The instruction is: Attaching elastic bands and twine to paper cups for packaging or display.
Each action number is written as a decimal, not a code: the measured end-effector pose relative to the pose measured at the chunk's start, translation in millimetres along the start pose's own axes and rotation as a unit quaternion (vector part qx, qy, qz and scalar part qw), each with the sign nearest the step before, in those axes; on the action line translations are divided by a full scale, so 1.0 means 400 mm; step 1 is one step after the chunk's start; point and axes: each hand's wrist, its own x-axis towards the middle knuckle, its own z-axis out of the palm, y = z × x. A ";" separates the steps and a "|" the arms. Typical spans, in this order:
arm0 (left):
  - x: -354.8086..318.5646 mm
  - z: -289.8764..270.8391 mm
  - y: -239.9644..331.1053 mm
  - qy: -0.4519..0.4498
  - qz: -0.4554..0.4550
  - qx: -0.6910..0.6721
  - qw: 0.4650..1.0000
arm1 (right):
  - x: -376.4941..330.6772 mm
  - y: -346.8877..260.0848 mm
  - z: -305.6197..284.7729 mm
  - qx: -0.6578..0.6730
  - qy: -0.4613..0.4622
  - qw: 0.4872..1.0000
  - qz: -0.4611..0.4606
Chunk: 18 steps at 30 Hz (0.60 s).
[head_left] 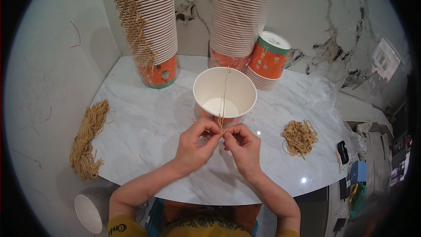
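Observation:
A white-lined paper bucket (204, 88) stands upright on the marble-patterned table in front of me. Thin tan string (225, 88) runs from its far rim across the opening to the near rim, where the strands come down between my fingers. My left hand (197, 142) pinches the string between thumb and forefinger just below the near rim. Close beside it, my right hand (242, 147) pinches the same string, with the fingertips of both hands almost touching. Any knot between the fingers is too small to make out.
Behind the bucket rise two tall stacks of paper buckets, a left stack (158, 22) draped with string and a right stack (239, 17). A shorter upside-down stack (268, 61) adjoins it. String bundles lie at left (90, 140) and right (300, 137). White buckets (87, 213) sit below the table's left edge.

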 end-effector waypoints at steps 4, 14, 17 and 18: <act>0.017 -0.023 -0.001 -0.044 -0.153 -0.184 0.970 | 0.017 -0.023 -0.025 0.025 -0.053 0.996 0.064; 0.033 -0.035 0.006 -0.097 -0.169 -0.216 0.957 | 0.024 -0.011 -0.046 0.098 -0.127 0.979 0.125; 0.034 -0.034 0.004 -0.079 -0.205 -0.206 0.954 | 0.022 0.009 -0.050 -0.029 -0.122 0.991 0.049; 0.032 -0.033 0.000 -0.078 -0.197 -0.185 0.960 | 0.020 0.009 -0.044 -0.029 -0.123 0.991 0.050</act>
